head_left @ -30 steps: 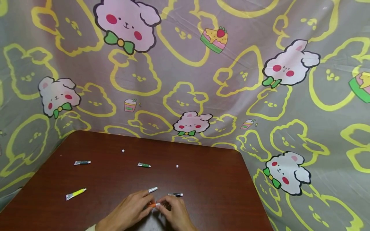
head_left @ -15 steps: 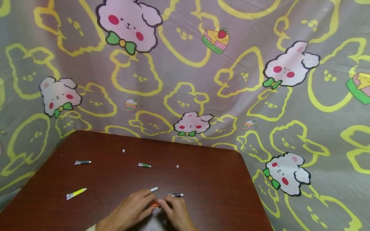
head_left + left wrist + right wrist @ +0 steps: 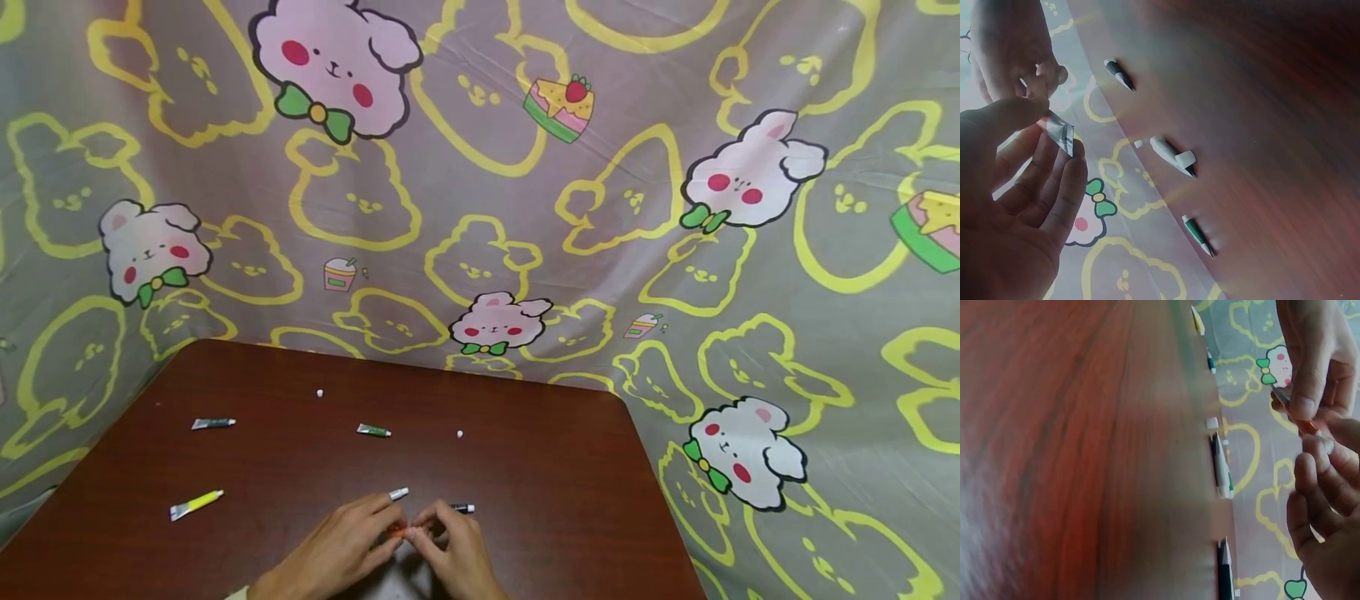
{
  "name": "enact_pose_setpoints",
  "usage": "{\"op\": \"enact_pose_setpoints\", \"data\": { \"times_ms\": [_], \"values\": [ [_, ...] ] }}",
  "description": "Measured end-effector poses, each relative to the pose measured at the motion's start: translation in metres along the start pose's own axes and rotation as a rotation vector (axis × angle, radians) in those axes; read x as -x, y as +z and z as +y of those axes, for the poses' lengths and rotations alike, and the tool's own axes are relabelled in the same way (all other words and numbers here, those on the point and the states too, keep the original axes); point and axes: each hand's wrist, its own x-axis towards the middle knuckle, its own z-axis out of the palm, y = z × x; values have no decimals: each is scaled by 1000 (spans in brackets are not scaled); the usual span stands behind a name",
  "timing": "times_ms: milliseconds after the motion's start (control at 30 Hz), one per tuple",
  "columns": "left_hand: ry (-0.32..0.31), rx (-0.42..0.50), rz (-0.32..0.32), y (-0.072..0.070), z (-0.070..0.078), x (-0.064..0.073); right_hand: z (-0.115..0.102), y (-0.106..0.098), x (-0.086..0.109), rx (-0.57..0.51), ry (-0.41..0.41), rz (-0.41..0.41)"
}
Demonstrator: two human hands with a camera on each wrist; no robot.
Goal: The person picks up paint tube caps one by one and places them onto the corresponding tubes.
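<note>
Near the table's front edge, my left hand pinches a small orange paint tube between thumb and fingers. The tube's flat silver end sticks out between those fingers in the left wrist view. My right hand meets it from the other side, thumb and fingertips pinching the white cap at the tube's end. Fingers hide most of the tube. Just beyond the hands lie a silver-white tube and a black tube, the latter partly covered by the right hand.
Farther back on the brown table lie a green tube and two loose white caps, one left and one right. A dark grey tube and a yellow tube lie left. A patterned cloth hangs behind.
My right thumb and fingers have shifted back and forth at the cap, covering it half a second ago. The left hand keeps its grip on the orange tube, nearly still.
</note>
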Motion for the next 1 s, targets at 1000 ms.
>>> {"op": "enact_pose_setpoints", "data": {
  "times_ms": [1000],
  "values": [
    [9,34,30,-2,7,-4,0,0,1,46,51,56]
  ]
}}
